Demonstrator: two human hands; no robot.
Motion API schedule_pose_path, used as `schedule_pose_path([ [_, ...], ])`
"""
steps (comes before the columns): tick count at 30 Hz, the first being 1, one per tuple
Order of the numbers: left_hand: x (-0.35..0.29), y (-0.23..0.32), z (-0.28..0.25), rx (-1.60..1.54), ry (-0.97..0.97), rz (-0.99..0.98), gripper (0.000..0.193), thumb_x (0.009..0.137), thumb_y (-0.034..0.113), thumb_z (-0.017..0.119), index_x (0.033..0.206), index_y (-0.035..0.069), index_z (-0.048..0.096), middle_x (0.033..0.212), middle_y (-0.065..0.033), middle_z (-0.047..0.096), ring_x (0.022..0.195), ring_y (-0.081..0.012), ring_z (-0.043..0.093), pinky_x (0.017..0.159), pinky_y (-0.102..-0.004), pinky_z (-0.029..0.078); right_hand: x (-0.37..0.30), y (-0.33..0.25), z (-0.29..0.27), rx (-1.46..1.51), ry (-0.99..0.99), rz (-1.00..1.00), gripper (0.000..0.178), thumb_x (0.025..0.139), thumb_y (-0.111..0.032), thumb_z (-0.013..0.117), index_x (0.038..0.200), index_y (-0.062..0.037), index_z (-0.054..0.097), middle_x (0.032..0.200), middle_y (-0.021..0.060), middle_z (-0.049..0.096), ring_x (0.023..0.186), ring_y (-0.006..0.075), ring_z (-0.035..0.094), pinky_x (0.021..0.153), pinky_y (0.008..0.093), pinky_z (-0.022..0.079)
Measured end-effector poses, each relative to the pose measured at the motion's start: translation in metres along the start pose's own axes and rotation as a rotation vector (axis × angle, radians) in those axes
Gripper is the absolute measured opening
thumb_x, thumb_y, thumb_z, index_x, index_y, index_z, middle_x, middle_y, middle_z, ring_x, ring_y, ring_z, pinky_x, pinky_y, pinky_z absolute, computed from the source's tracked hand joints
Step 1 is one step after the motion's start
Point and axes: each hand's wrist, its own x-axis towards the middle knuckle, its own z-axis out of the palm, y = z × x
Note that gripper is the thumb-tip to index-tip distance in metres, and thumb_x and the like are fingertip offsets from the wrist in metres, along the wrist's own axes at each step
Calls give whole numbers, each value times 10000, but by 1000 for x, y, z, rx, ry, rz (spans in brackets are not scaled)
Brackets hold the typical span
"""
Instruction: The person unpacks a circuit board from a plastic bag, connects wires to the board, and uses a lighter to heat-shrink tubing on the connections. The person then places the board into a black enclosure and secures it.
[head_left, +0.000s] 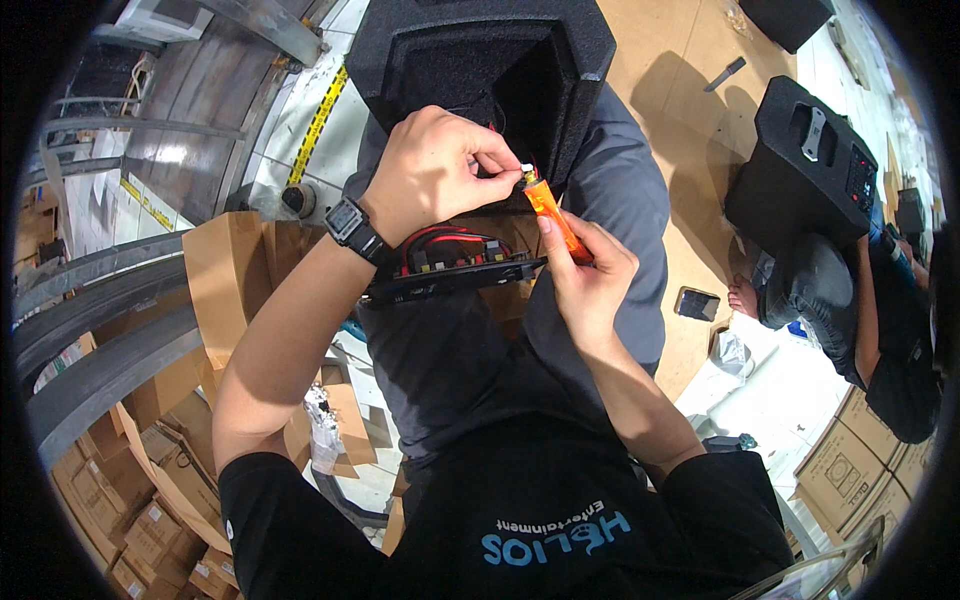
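Note:
My right hand (590, 270) is wrapped around an orange tube (556, 218), its narrow neck pointing up and away from me. At that neck, the thumb and forefinger of my left hand (430, 165) pinch a small white connector (527, 168), with thin wires beside it. Behind both hands a black speaker cabinet (585, 60) lies across my legs, its hollow interior facing me. Below my left wrist rests a black panel (450, 283) carrying electronics and red and black wires (440, 240). The cabinet's inner wiring is mostly in shadow.
An open cardboard box (222, 285) and metal rails (110, 385) stand at my left. To the right, a person sits with another black speaker (800, 170). A phone (697, 304) and a dark tool (725, 74) lie on the cardboard sheet. Boxes (850, 460) are stacked lower right.

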Motion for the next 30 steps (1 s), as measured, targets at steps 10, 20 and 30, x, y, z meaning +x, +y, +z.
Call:
schedule_pose_path([
  [10,-1,1,-1,-10,-40,-28,139,833,153,835,913,40,827,819,-103,791,695,-176,749,644,-278,560,0,0,2,11,-2,7,193,891,-56,841,1058,32,801,759,99,728,648,81,639,604,234,478],
  [20,-1,-2,0,-14,-24,-42,157,828,162,846,928,42,833,844,-109,798,709,-168,751,648,-274,559,-5,0,3,22,-17,42,184,896,-62,838,1049,33,799,741,93,710,634,87,624,597,238,469],
  [30,-3,-3,0,-38,-46,-54,159,829,153,849,946,46,835,843,-106,799,705,-154,746,645,-267,555,-2,-2,3,-11,7,2,177,895,-47,834,1036,50,790,726,99,698,620,87,603,586,242,453],
])
